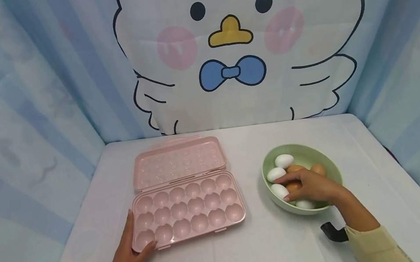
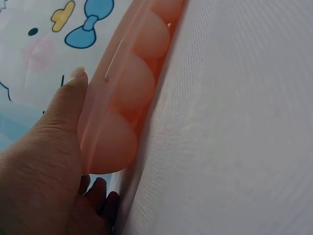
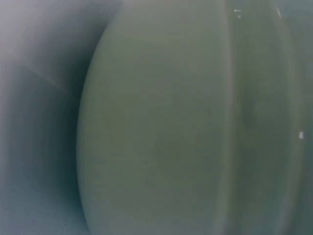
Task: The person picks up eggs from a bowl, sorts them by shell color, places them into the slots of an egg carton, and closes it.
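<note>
Right, left hand (image 1: pixel 127 248) was gripping the near-left corner of the pink egg tray (image 1: pixel 188 207). Thumb lay over the near rim, fingers along the left side; the left wrist view showed the thumb up on the rim and other fingers curled lower down, by the rounded undersides of the cups.

Tray sat on the worktop (image 1: pixel 258 257), left of centre, slightly skewed. Three rows of six cups, cup bottoms visible. Its pink lid (image 1: pixel 178 161) was open, folded back on the far side, with matching dimples.

Right hand (image 1: pixel 313 186) was down in the green bowl (image 1: pixel 329 173), on the right part of the worktop, well apart from the tray. Fingers and thumb were bent down among the eggs, with a brown egg (image 1: pixel 294 187) partly hidden under the hand. Couldn't tell whether the hand had a grasp on an egg or was only touching. White eggs (image 1: pixel 284 161) lay mostly along the left side of the bowl, one at the near side; other brown eggs (image 1: pixel 318 170) sat toward the middle and right.

Right wrist view was blurred, mostly the bowl's outer wall.

Beige sleeve (image 1: pixel 374 244) on the right arm, black curved part (image 1: pixel 334 233) just beside it. Behind the worktop: printed cloth (image 1: pixel 238 100) with a cartoon bird in a blue bow tie.
</note>
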Demonstrator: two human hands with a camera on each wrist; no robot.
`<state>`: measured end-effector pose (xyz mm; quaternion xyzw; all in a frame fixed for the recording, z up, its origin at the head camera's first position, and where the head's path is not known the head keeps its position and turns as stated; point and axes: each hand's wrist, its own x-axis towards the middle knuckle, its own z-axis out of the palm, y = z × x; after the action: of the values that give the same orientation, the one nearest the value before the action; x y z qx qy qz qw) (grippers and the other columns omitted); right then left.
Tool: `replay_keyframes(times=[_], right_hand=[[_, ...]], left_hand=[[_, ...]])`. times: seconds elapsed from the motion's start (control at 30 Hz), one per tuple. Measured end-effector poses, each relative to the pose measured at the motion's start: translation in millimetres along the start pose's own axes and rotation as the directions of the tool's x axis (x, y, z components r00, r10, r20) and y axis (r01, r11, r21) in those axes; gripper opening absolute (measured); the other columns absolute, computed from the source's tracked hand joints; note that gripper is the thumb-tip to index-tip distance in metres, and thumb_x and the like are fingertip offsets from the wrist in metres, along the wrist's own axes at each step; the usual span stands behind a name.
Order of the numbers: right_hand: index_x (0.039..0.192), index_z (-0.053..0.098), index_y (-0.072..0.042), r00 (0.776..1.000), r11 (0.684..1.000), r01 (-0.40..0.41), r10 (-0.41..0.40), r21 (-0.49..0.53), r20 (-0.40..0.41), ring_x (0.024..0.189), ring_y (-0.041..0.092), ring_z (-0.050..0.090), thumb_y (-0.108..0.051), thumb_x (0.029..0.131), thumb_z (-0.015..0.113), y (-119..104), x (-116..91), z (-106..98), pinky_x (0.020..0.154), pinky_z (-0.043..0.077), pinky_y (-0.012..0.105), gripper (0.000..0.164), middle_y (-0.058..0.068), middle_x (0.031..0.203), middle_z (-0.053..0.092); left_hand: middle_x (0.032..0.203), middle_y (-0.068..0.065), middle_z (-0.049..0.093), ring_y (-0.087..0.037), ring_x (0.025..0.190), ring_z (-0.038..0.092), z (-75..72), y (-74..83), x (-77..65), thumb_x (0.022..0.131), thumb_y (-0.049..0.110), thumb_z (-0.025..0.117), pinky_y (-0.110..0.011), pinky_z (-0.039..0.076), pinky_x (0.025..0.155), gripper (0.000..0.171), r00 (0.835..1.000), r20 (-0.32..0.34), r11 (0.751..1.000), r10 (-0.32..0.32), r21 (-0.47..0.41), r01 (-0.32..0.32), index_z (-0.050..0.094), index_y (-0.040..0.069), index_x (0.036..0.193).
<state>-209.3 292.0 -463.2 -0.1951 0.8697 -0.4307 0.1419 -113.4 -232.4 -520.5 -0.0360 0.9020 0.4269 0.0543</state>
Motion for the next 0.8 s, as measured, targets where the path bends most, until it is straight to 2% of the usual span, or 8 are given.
replay_keyframes(times=[0.27,0.4,0.5,0.6,0.8], right_hand=[[0.125,0.076,-0.009,0.998,0.999,0.051,-0.051,-0.005,-0.030,0.114,0.016,0.052,-0.017,0.081,0.090,0.6,2.6,3.5,0.094,0.044,0.020,0.048,0.010,0.126,0.062],[0.125,0.076,-0.008,0.997,0.997,0.077,-0.077,-0.010,-0.029,0.109,0.015,0.057,-0.015,0.079,0.091,1.0,0.5,5.1,0.093,0.046,0.020,0.049,0.006,0.120,0.065],[0.131,0.070,-0.004,0.995,0.994,0.099,-0.099,0.038,-0.015,0.113,0.017,0.062,-0.013,0.079,0.090,1.6,0.9,5.8,0.095,0.049,0.022,0.056,0.012,0.126,0.067],[0.137,0.064,0.000,0.995,0.991,0.097,-0.097,0.094,-0.004,0.110,0.017,0.066,-0.012,0.081,0.089,2.4,1.8,5.1,0.092,0.052,0.023,0.063,0.015,0.132,0.066],[0.138,0.064,-0.004,0.995,0.982,0.095,-0.096,0.161,0.002,0.106,0.019,0.069,-0.011,0.084,0.087,7.9,6.8,4.9,0.085,0.055,0.025,0.059,0.013,0.124,0.069]], left_hand=[[0.172,-0.011,-0.013,-0.042,0.155,-0.003,-0.5,-3.4,2.1,0.094,0.054,0.071,-0.067,0.008,0.119,0.115,0.998,0.050,0.999,0.034,-0.041,-0.031,-0.016,0.027,0.165],[0.172,-0.011,-0.012,-0.043,0.155,-0.002,-1.3,-2.8,2.3,0.095,0.053,0.071,-0.066,0.008,0.119,0.115,0.997,0.056,0.998,0.046,-0.046,-0.043,-0.016,0.028,0.165],[0.172,-0.012,-0.011,-0.043,0.155,0.000,-1.6,-1.5,1.8,0.094,0.052,0.072,-0.067,0.010,0.119,0.115,0.998,0.045,0.998,0.049,-0.045,-0.047,-0.015,0.027,0.165],[0.172,-0.013,-0.010,-0.043,0.155,0.000,-1.1,-0.4,1.1,0.094,0.052,0.072,-0.067,0.010,0.119,0.115,0.998,0.038,0.998,0.042,-0.038,-0.041,-0.014,0.026,0.166],[0.172,-0.010,-0.010,-0.042,0.155,0.000,0.3,-0.5,0.7,0.093,0.057,0.071,-0.065,0.009,0.120,0.115,1.000,0.027,1.000,0.010,-0.017,-0.009,-0.014,0.026,0.166]])
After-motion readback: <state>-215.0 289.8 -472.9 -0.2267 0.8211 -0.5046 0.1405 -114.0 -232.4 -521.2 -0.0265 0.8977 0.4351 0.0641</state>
